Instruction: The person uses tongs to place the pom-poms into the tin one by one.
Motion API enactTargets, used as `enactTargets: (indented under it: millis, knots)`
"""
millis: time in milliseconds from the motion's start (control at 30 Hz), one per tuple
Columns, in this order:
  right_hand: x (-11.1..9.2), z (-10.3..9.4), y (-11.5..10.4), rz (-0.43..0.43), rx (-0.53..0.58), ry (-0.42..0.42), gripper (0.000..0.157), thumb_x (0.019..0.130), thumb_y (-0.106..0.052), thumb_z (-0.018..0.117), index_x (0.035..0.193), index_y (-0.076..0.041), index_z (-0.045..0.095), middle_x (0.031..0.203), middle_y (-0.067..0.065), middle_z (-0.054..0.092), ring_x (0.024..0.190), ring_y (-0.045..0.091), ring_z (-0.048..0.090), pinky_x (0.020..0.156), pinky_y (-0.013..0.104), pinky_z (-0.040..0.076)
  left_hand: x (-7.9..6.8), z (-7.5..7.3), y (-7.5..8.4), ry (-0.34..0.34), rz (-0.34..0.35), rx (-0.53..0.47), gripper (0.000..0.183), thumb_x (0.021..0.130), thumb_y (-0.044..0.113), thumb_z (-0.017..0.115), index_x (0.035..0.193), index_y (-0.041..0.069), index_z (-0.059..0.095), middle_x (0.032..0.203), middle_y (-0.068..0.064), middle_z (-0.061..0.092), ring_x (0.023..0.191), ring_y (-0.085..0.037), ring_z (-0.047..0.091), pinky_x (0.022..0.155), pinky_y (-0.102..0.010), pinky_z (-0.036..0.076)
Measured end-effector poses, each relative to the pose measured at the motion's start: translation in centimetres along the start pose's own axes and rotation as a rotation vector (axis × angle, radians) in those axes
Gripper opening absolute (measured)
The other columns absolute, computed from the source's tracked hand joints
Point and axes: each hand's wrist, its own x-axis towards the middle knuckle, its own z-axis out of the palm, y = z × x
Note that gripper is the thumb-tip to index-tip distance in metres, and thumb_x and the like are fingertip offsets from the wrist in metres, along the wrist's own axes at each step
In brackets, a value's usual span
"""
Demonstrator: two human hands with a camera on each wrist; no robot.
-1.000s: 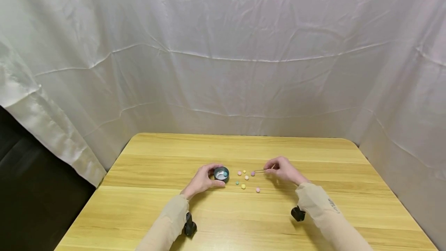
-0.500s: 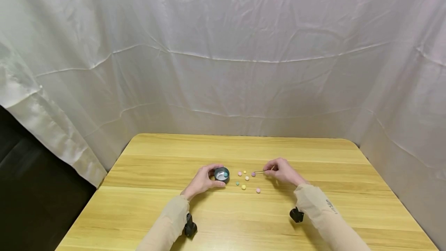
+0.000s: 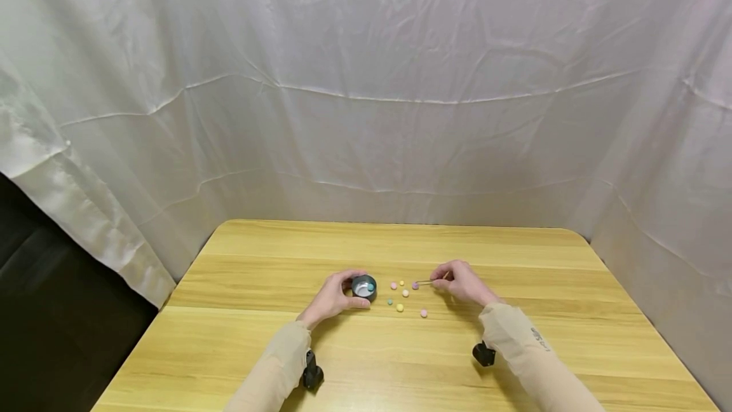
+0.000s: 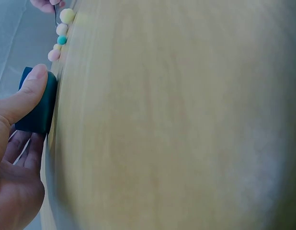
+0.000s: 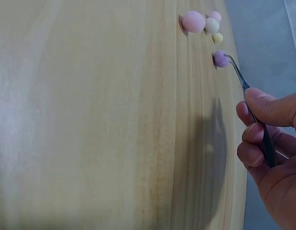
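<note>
My left hand [image 3: 332,299] holds a small round dark teal tin [image 4: 41,105] on the table, thumb on the near side and fingers on the far side. A blue pom-pom [image 3: 370,287] lies inside it. In my right hand [image 3: 462,283] is a pair of bent-tip tweezers [image 5: 242,79], pinched between thumb and fingers. Their tips meet a purple pom-pom [image 5: 221,59] on the table; whether they squeeze it I cannot tell. Between the hands lie several more pom-poms, among them a yellow one [image 3: 399,308], a green one [image 3: 390,302] and a pink one [image 3: 424,313].
A wood-grain table [image 3: 400,367] with rounded far corners carries everything. Pale curtains [image 3: 400,145] hang behind it and on both sides. Something black [image 3: 63,310] stands beyond the left edge. A black wrist camera sits on each forearm.
My right hand and the tweezers have shifted very slightly left, and their tips stay at the purple pom-pom. My left hand and the tin have kept their place.
</note>
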Motion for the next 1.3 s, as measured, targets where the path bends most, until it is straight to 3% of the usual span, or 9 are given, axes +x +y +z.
enactTargets:
  millis: [433,667,1300]
  knots:
    - [0.1,0.1,-0.1,-0.012,-0.012,0.033,0.008,0.092,-0.003,0.069,0.095,-0.002,0.076,0.083,0.007,0.071,0.069,0.012,0.055,0.058,0.021,0.044,0.2,0.1,-0.3,0.004,-0.005,-0.013,0.063,0.080,0.011,0.086,0.136,0.001,0.059,0.131,-0.022,0.065,0.116,-0.035,0.065,0.099,-0.042,0.056]
    - [0.1,0.1,-0.2,-0.026,-0.010,0.041,0.008,0.092,-0.002,0.068,0.094,-0.001,0.076,0.082,0.008,0.071,0.069,0.012,0.053,0.057,0.020,0.042,0.1,0.0,0.0,0.004,-0.001,-0.024,0.063,0.080,0.009,0.085,0.136,-0.002,0.058,0.131,-0.023,0.064,0.116,-0.037,0.065,0.099,-0.047,0.055]
    - [0.1,0.2,-1.7,-0.051,-0.011,0.039,0.010,0.093,-0.003,0.067,0.096,-0.002,0.076,0.089,0.012,0.073,0.073,0.013,0.056,0.060,0.020,0.045,0.0,-0.1,0.0,-0.002,-0.005,-0.015,0.062,0.081,0.011,0.084,0.136,0.000,0.059,0.131,-0.021,0.064,0.117,-0.033,0.065,0.099,-0.040,0.055]
